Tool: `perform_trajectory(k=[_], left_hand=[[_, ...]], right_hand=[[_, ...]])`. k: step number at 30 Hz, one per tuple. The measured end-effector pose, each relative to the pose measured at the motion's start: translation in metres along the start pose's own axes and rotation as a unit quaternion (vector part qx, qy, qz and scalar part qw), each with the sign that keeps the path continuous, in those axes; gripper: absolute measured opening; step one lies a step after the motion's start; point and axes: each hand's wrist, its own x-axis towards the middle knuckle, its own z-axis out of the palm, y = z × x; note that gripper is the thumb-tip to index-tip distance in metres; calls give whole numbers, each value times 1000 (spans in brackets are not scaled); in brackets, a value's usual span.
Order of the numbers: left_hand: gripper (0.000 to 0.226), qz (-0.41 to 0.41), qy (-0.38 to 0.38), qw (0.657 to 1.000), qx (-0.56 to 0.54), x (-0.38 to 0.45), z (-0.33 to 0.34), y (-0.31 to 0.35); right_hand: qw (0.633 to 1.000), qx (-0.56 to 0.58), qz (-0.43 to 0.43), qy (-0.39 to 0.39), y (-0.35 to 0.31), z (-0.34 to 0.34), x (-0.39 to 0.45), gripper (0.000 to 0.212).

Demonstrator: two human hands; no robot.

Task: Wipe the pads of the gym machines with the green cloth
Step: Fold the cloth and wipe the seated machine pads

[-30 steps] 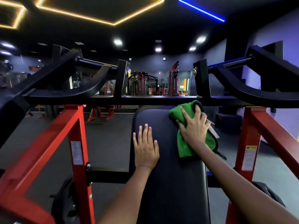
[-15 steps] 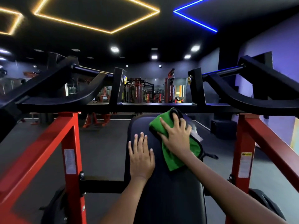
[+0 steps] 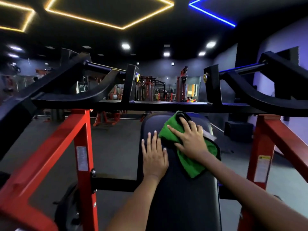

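Dim gym: one pad (image 3: 180, 202), one green cloth (image 3: 191, 164), two hands flat, seemingly ungripping.

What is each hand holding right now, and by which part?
Neither hand grips anything. The right hand presses flat on the middle of the green cloth against the pad; the left hand rests flat on the bare pad.
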Motion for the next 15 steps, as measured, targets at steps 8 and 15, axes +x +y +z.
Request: perform_trajectory(k=[8,15], left_hand=[[52,-2,-7,1000,8,2,-3,2],[52,-8,-9,1000,-2,-3,-3,3]], right_hand=[[984,26,177,-17,1,-11,17,63],[999,1,-45,-2,39,-4,-15,80]])
